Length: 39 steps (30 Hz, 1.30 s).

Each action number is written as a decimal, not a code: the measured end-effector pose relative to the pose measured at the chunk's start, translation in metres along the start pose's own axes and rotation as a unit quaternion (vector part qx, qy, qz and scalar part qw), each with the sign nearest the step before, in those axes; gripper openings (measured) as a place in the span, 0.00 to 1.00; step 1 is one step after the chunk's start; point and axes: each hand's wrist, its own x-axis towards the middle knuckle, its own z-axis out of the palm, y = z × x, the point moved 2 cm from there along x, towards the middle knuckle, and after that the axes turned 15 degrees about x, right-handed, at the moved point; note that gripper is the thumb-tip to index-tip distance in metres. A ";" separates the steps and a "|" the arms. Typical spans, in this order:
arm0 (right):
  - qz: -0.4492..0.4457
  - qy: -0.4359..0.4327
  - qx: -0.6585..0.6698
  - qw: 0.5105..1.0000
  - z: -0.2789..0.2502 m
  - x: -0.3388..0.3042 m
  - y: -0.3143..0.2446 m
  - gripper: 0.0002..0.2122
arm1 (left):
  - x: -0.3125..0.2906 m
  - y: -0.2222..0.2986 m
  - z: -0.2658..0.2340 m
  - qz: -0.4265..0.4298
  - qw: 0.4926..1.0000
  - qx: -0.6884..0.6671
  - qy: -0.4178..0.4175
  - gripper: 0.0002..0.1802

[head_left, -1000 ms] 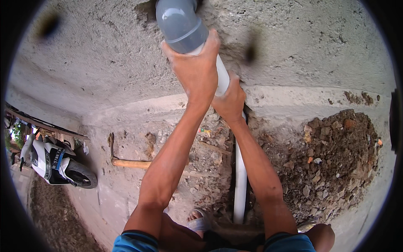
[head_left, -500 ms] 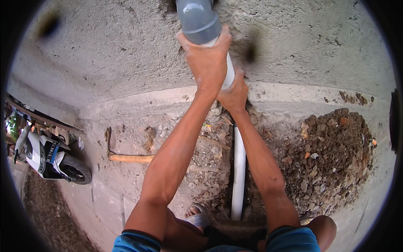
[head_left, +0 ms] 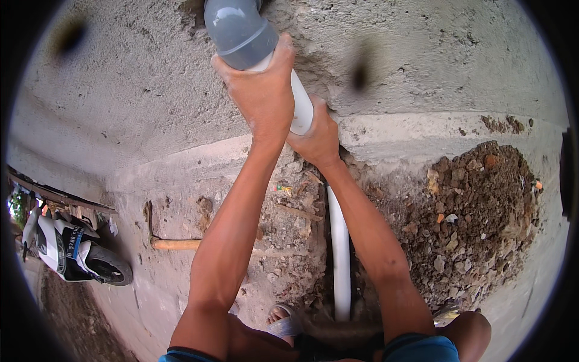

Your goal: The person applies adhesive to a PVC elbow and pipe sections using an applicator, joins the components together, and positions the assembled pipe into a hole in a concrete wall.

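Note:
A white plastic pipe (head_left: 301, 104) slants across the top middle, its upper end seated in a grey elbow fitting (head_left: 240, 37) against the wall. My left hand (head_left: 260, 96) is closed around the pipe just below the elbow, thumb and fingers near the fitting's rim. Lower down, my right hand (head_left: 316, 136) grips the same pipe, and hides its lower end. Beneath my right forearm another stretch of white pipe (head_left: 341, 265) runs along a narrow trench toward my feet. Whether the two stretches join cannot be seen behind my right hand.
The rough grey wall (head_left: 422, 66) rises ahead with a pale ledge at its foot. A heap of soil and rubble (head_left: 476, 223) lies right. On the dirt at left is a wooden-handled tool (head_left: 175, 244). A motorcycle (head_left: 72, 247) stands far left. My sandalled foot (head_left: 282, 320) is beside the trench.
The view has shifted, and the elbow, upper pipe and both hands now appear further left. Both hands keep their grip on the pipe.

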 end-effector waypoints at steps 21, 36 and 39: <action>-0.024 0.000 0.006 1.000 0.003 0.005 -0.006 0.32 | 0.012 -0.033 -0.015 0.005 0.971 -0.148 -0.188 0.39; -0.005 -0.006 0.010 1.000 0.005 0.005 -0.002 0.33 | 0.006 -0.024 -0.008 0.006 0.989 -0.099 -0.114 0.40; -0.011 -0.005 0.013 1.000 0.003 0.005 -0.004 0.33 | 0.004 -0.019 -0.007 0.014 0.991 -0.089 -0.101 0.41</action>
